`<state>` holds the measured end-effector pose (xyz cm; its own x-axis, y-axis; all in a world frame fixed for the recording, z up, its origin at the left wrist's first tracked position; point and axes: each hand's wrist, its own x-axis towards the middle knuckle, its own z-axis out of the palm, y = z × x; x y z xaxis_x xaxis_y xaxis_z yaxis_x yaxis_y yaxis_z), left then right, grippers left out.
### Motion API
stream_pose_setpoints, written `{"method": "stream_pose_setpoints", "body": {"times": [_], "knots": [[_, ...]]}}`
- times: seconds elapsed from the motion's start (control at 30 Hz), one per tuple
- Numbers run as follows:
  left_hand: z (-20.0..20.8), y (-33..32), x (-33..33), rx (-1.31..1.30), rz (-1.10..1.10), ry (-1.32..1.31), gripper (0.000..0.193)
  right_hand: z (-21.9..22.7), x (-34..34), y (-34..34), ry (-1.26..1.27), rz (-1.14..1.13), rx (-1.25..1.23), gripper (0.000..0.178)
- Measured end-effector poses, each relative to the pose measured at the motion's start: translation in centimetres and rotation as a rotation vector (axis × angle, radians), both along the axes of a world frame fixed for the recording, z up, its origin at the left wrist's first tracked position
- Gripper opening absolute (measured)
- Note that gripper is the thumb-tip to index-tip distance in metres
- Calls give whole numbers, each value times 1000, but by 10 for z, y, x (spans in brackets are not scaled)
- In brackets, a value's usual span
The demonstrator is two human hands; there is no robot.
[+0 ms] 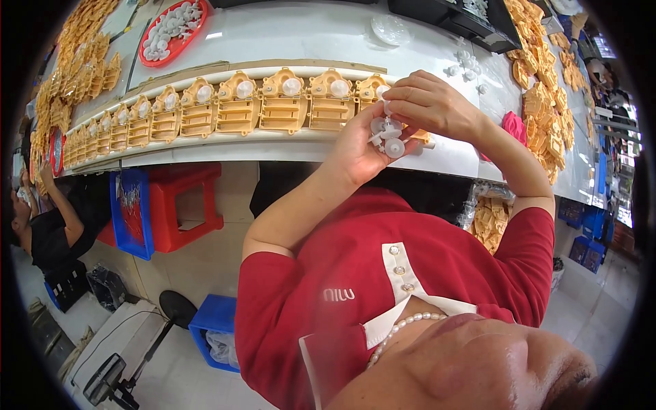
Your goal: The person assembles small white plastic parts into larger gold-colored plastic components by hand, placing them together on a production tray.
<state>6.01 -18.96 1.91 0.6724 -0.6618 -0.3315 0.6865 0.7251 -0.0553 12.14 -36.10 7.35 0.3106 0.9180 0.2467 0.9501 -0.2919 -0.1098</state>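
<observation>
Several small white plastic gears [391, 133] lie cupped in my left hand [359, 149], whose fingers curl round them at the table's near edge. Just above it, my right hand [434, 106] is closed in a pinch at a white gear piece [384, 91] over the right end of a row of tan plastic housings. My fingers partly hide that end housing [369, 89]. Beside it, the nearest uncovered housing [331, 101] has a round white gear seated near its top. Others along the row [237, 102] look the same, all standing side by side on a long white rail.
A red tray [172, 33] of white parts stands at the far left. Tan housings pile up at the left [75, 75] and right [543, 102]. Loose white gears [468, 65] lie beyond my right hand, near a black bin [471, 24]. Another person [58, 212] sits further left.
</observation>
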Motion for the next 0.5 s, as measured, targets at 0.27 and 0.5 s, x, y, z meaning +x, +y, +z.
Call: {"method": "stream_pose_setpoints", "body": {"times": [0.27,0.5], "knots": [[-7,10,-2,108,-55,49,27,-4,38,1,580,-407,98,29],[-8,19,-5,86,-56,34,35,-14,53,7,631,-341,7,26]]}}
